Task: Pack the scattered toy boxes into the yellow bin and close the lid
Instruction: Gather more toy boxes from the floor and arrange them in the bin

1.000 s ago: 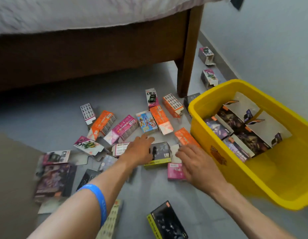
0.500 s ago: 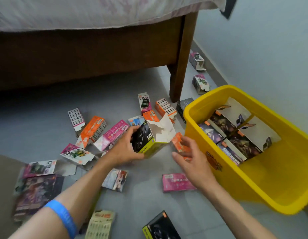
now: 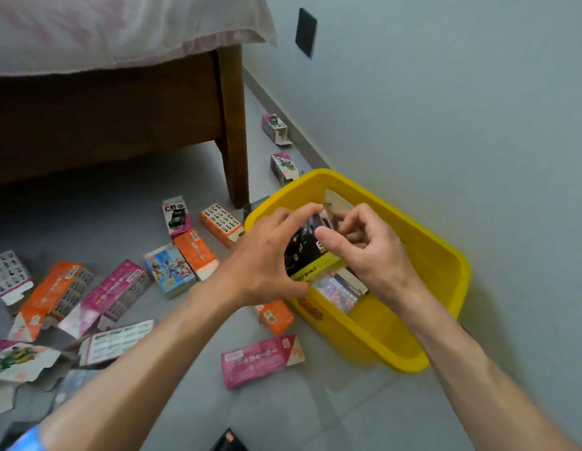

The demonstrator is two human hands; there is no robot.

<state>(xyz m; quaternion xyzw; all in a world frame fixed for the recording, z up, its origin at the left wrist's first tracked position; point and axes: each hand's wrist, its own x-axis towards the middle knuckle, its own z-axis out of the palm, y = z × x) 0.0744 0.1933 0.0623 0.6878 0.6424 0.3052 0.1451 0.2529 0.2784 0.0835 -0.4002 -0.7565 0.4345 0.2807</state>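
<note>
A black toy box with a yellow edge (image 3: 307, 252) hangs over the left end of the yellow bin (image 3: 426, 255). My left hand (image 3: 267, 258) grips its left side, fingers curled over the top. My right hand (image 3: 364, 252) pinches its far end, the thumb lying on the box's face. Inside the bin, a purple toy box (image 3: 337, 289) shows below my hands; the other contents are hidden. Several toy boxes lie scattered on the grey floor to the left, among them a pink box (image 3: 260, 359) and an orange box (image 3: 276, 315) close to the bin. No lid is in view.
A brown wooden bed frame with its leg (image 3: 232, 131) stands at the back, just left of the bin. The grey wall (image 3: 446, 109) runs along the bin's right side. Two small boxes (image 3: 276, 128) (image 3: 284, 167) lie by the skirting behind the bin.
Both hands lifted the black box off the floor and carried it right, over the bin. The view has swung right and closer to the bin.
</note>
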